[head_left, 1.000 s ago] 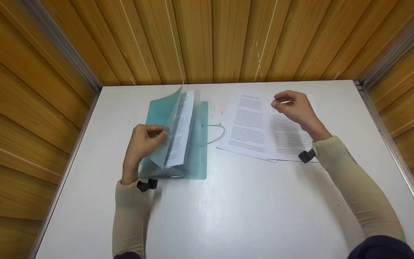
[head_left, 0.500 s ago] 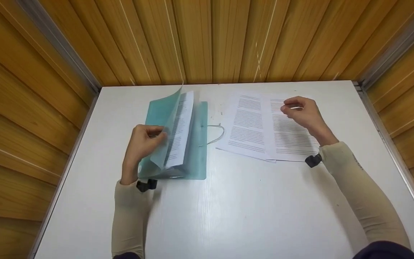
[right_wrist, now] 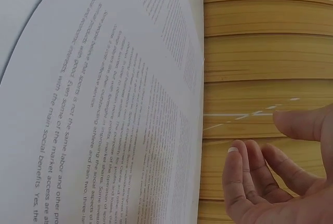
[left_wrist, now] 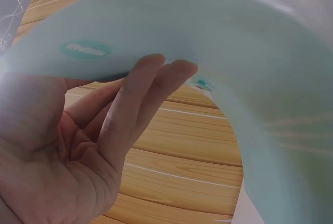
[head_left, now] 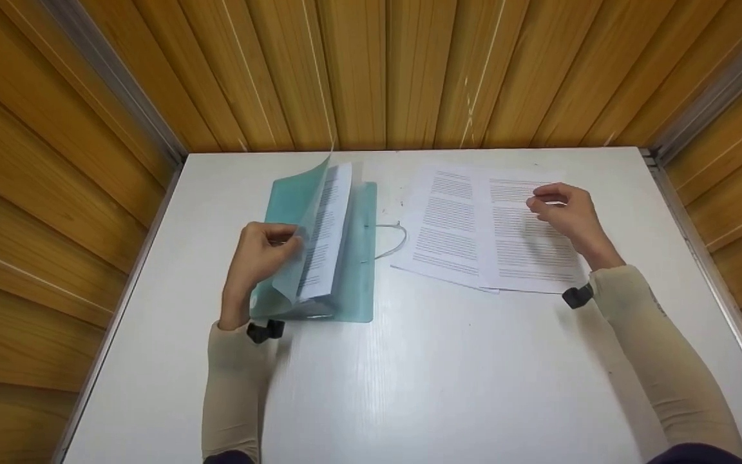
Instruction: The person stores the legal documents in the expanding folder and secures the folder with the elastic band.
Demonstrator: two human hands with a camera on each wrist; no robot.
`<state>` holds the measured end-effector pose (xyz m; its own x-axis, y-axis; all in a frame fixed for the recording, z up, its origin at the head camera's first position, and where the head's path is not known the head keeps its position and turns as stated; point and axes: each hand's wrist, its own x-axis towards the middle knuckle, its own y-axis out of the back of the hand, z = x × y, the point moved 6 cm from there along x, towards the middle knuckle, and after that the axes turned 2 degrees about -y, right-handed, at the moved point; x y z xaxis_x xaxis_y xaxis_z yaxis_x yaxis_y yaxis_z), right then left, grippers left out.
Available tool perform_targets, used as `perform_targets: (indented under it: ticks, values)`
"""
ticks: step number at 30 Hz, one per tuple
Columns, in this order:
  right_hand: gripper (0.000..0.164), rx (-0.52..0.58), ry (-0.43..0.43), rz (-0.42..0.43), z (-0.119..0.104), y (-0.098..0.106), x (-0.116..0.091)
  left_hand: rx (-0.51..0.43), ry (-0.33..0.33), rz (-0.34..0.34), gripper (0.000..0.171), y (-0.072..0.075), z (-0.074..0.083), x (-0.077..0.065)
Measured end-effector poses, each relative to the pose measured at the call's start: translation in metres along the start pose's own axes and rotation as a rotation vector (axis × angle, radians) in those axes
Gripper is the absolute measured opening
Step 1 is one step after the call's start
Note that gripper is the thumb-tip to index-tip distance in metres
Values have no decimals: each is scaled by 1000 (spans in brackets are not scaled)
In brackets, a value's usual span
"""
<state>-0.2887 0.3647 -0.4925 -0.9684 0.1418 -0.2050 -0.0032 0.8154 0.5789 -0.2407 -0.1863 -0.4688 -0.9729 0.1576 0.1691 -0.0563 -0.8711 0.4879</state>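
A translucent teal plastic folder [head_left: 363, 277] lies left of the middle of the table, its cover lifted and bowed. My left hand [head_left: 258, 254] pinches the raised edge of that cover between thumb and fingers. In the left wrist view the cover [left_wrist: 156, 26] arches over the fingers [left_wrist: 125, 112]. Inside the folder stands a tilted white printed sheet [head_left: 329, 232]. My right hand [head_left: 570, 212] hovers over the right-hand loose printed page [head_left: 529, 258], thumb and fingers loosely bent with nothing between them. Beside it lies another printed page [head_left: 445, 225], the two overlapping at their edges.
A thin elastic cord [head_left: 404, 238] loops out from the folder's right edge toward the loose pages. The white table [head_left: 422, 386] is bounded by wood-patterned walls [head_left: 409, 77] at the back and both sides.
My right hand has drifted right and a little toward me over the loose pages. The left hand and the raised cover stay in place.
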Motion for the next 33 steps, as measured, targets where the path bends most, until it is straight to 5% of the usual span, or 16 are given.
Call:
perform_targets:
  ticks: [16, 33]
  values:
    - [53, -110, -9, 80, 35, 21, 4, -10, -8, -13, 26, -2, 0, 1]
    - [58, -109, -51, 79, 57, 33, -1, -4, -1, -15, 26, -3, -1, 0]
